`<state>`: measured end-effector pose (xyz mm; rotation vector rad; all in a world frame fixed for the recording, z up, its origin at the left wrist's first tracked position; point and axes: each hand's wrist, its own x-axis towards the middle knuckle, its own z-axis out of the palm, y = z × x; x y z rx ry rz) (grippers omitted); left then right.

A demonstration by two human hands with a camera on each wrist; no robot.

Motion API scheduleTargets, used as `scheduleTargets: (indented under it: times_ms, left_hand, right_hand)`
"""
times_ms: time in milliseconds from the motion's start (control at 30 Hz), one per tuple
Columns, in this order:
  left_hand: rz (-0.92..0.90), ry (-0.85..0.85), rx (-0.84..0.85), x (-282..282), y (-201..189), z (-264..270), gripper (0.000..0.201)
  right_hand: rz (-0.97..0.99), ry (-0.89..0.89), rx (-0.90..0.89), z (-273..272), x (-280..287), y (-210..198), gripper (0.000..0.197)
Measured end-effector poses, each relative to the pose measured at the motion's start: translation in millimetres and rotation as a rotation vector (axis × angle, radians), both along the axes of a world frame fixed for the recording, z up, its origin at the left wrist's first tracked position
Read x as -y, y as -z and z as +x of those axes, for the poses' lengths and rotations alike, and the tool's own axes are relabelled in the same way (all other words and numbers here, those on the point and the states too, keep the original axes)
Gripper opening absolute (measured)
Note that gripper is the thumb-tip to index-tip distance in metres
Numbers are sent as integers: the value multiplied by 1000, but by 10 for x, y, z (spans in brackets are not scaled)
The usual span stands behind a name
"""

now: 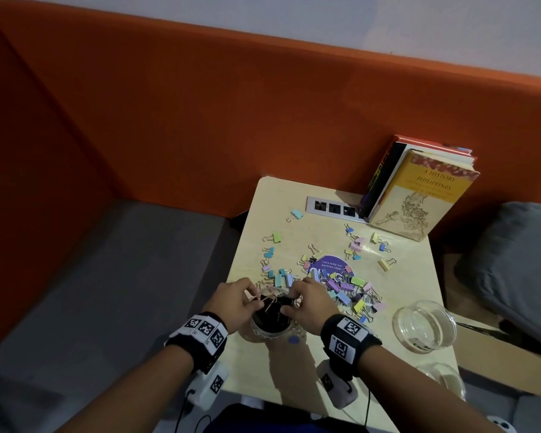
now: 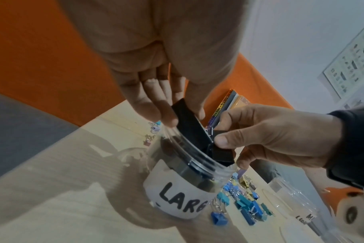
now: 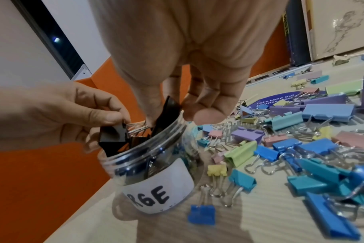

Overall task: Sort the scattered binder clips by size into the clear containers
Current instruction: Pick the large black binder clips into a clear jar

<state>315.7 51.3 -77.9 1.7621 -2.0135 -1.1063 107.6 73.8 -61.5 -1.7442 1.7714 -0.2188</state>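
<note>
Black binder clips (image 2: 189,125) are pinched by the left hand (image 1: 235,300) and right hand (image 1: 310,300) over the jar (image 3: 152,167).

We count two hands — the left hand (image 1: 236,300) and the right hand (image 1: 310,300). Three clear containers: the jar marked LARGE (image 1: 270,326) and two more (image 1: 423,326) (image 1: 441,378). Three books (image 1: 419,195) stand stacked, and one sticker (image 1: 331,264). The pastel binder clips (image 1: 345,287) — too many and too tangled for us to count.
</note>
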Motion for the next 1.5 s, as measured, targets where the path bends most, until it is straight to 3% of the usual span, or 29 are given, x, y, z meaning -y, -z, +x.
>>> scheduleTargets:
  times_ms: [200,367,433,533,633,867,1033,1333,1500]
  left_hand:
    - [51,55,129,58,-53,-60,38]
    - [-18,81,62,13,33,-18,32]
    - [-36,66,40,6,41,41,26]
    - [49,120,-6,-10,56,145,30]
    - [30,204,-26,-26,55,181,38]
    - [29,165,-66,-35,-12,134,29]
    - [-29,227,44,-36,-48,73,27]
    - [-31,207,117,-24,-144,-97,28]
    - [59,164,30,-8,-145,-18,33]
  right_hand:
    - [41,-7,76,-29,-34,69,32]
    - [191,-25,180,-125,-71,84,109]
    - [190,-83,151,-140,-95,81,116]
    - [150,-125,83,-132,-115,86,103]
    - [70,-126,40,-115,-117,102,76]
    - [-26,2,61,-132,-36,9,22]
    - [58,173,284,-109,-41,-19,27]
    - [-18,-24,15,-70,-55,63,32]
    - [83,-4,85,-80,-109,173,54]
